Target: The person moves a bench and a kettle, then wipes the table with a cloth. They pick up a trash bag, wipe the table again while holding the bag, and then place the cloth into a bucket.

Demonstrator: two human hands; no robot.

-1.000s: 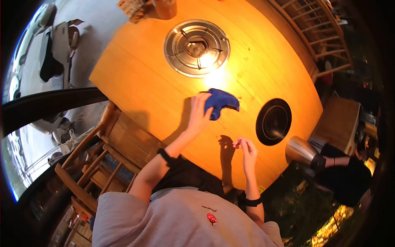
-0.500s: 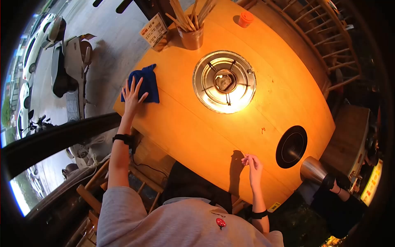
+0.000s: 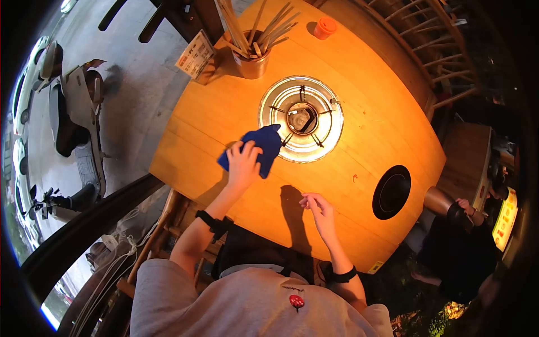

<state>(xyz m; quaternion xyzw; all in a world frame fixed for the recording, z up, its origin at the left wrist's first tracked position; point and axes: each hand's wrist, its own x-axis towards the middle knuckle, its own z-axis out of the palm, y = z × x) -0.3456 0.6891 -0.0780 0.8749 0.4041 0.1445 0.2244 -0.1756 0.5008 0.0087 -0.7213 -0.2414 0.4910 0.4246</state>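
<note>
A bunched blue cloth (image 3: pixel 264 145) is under my left hand (image 3: pixel 243 163), whose fingers are bent over its near left part. The cloth's upper right corner reaches the rim of the round metal burner (image 3: pixel 331 121) set into the wooden table (image 3: pixel 208 129). My right hand (image 3: pixel 320 210) hovers over the near side of the table, to the right of its own shadow. Its fingers are bent together, with the fingertips pointing left, and no object shows in them.
At the table's far side stand a cup of sticks (image 3: pixel 252 66), a printed sign (image 3: pixel 196 56) and an orange container (image 3: pixel 325 28). A black disc (image 3: pixel 392 192) lies at the right. Beyond the right edge, a person (image 3: pixel 457 253) in dark clothes is near a metallic cylinder.
My left hand and the blue cloth have moved right, from the table's left edge to beside the burner. My right hand has shifted slightly left and up. The camera view has also shifted.
</note>
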